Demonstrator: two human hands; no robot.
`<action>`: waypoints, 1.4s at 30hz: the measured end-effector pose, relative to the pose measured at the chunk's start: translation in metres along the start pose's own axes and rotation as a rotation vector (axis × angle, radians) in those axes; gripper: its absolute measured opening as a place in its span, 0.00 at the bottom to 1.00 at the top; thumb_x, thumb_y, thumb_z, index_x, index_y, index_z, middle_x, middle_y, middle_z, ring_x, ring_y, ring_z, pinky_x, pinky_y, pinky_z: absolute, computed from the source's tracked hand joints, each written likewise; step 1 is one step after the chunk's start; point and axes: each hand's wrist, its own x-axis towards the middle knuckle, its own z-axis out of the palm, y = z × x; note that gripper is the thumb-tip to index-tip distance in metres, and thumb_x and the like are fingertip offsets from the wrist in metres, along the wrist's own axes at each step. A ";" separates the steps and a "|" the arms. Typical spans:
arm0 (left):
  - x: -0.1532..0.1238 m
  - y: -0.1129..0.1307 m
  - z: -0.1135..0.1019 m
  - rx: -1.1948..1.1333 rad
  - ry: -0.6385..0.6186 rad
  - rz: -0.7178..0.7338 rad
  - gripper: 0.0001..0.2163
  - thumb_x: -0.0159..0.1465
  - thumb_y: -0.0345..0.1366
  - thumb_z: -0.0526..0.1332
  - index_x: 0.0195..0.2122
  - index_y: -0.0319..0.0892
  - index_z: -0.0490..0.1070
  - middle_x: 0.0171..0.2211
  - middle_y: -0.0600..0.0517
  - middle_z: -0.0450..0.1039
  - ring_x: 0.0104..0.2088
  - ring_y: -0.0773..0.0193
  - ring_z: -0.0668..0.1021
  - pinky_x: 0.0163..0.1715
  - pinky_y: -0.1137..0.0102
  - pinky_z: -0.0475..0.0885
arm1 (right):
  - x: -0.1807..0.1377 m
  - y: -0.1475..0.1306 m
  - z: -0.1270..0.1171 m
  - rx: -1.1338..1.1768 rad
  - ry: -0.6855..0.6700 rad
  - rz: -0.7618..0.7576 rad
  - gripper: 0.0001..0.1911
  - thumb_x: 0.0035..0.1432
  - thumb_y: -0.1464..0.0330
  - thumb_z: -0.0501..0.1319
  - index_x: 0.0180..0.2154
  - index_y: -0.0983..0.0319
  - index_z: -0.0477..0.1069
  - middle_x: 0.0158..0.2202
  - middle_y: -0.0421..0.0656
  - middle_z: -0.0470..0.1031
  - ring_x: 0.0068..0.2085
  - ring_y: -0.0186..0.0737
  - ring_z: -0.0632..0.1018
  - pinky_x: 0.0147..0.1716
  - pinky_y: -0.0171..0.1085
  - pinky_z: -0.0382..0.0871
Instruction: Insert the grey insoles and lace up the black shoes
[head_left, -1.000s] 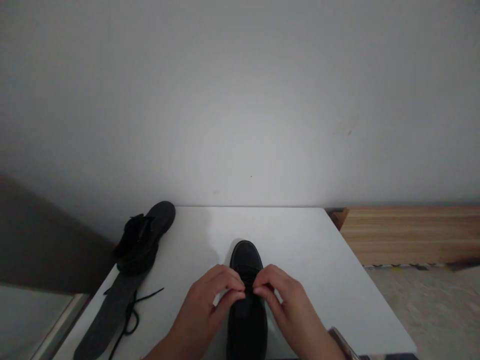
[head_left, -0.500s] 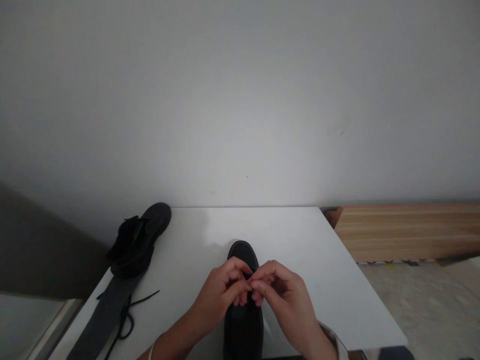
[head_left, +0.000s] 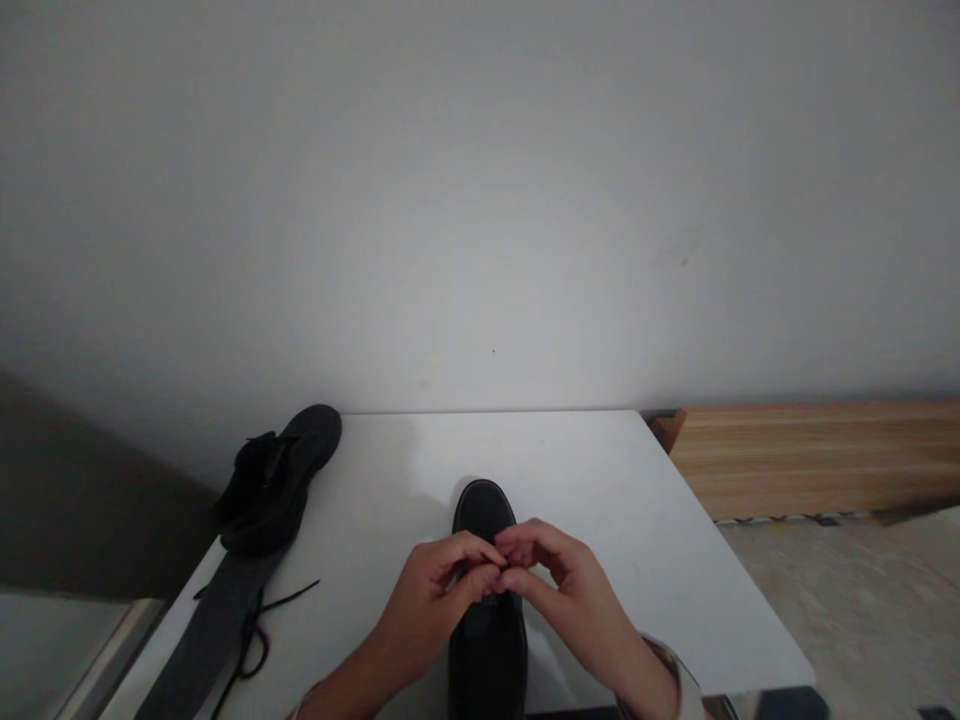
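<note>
A black shoe [head_left: 487,650] stands on the white table [head_left: 585,480], its toe pointing away from me. Over the front of it, my left hand [head_left: 435,585] and my right hand [head_left: 570,600] meet, with thumbs and forefingers closed in a pinch. Between the fingertips shows a thin dark strand [head_left: 486,557] that looks like a shoelace; most of it is hidden by the fingers. Both hands cover the middle of the shoe.
On the table's left lie a second black shoe [head_left: 262,490], a dark grey strip [head_left: 214,625] and a loose black lace [head_left: 289,598]. A pale wall [head_left: 480,200] rises behind the table. To the right is a wood-grain board [head_left: 810,460] above the floor.
The fingers have shifted slightly, with the left forefinger lower and straighter. The dark strand now shows between the fingertips. The shoes have stayed in place.
</note>
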 end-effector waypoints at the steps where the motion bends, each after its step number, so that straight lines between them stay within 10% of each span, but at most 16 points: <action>1: 0.000 0.000 0.001 0.017 0.005 0.014 0.07 0.62 0.32 0.60 0.33 0.42 0.78 0.26 0.53 0.77 0.26 0.67 0.76 0.28 0.75 0.69 | -0.001 0.001 0.000 -0.011 -0.038 0.028 0.09 0.56 0.62 0.70 0.37 0.59 0.79 0.32 0.40 0.79 0.34 0.39 0.77 0.35 0.36 0.72; 14: -0.005 -0.005 -0.002 -0.022 -0.010 -0.024 0.07 0.69 0.37 0.56 0.36 0.42 0.70 0.31 0.51 0.79 0.34 0.62 0.82 0.37 0.69 0.74 | -0.006 0.008 -0.007 0.028 0.140 -0.046 0.12 0.61 0.61 0.66 0.29 0.60 0.74 0.27 0.38 0.73 0.31 0.37 0.73 0.32 0.34 0.65; 20: -0.004 -0.007 0.000 -0.068 -0.019 -0.073 0.05 0.66 0.34 0.60 0.32 0.42 0.68 0.31 0.51 0.77 0.35 0.62 0.80 0.38 0.69 0.73 | -0.021 -0.001 -0.015 -0.210 -0.186 -0.218 0.08 0.68 0.68 0.59 0.34 0.59 0.72 0.33 0.41 0.73 0.37 0.38 0.74 0.37 0.36 0.66; 32: -0.003 -0.013 -0.005 0.860 -0.068 0.840 0.11 0.70 0.23 0.53 0.32 0.40 0.69 0.35 0.49 0.76 0.35 0.61 0.74 0.39 0.66 0.73 | -0.013 0.018 -0.006 -0.210 -0.155 -0.082 0.13 0.71 0.68 0.53 0.52 0.56 0.71 0.49 0.44 0.75 0.52 0.42 0.74 0.54 0.42 0.65; 42: -0.013 -0.017 -0.012 0.644 0.086 0.719 0.07 0.69 0.22 0.56 0.38 0.41 0.69 0.37 0.49 0.75 0.39 0.63 0.74 0.41 0.69 0.71 | -0.004 0.018 -0.010 -0.202 0.018 -0.035 0.07 0.62 0.67 0.64 0.30 0.59 0.74 0.31 0.40 0.74 0.36 0.41 0.74 0.39 0.39 0.64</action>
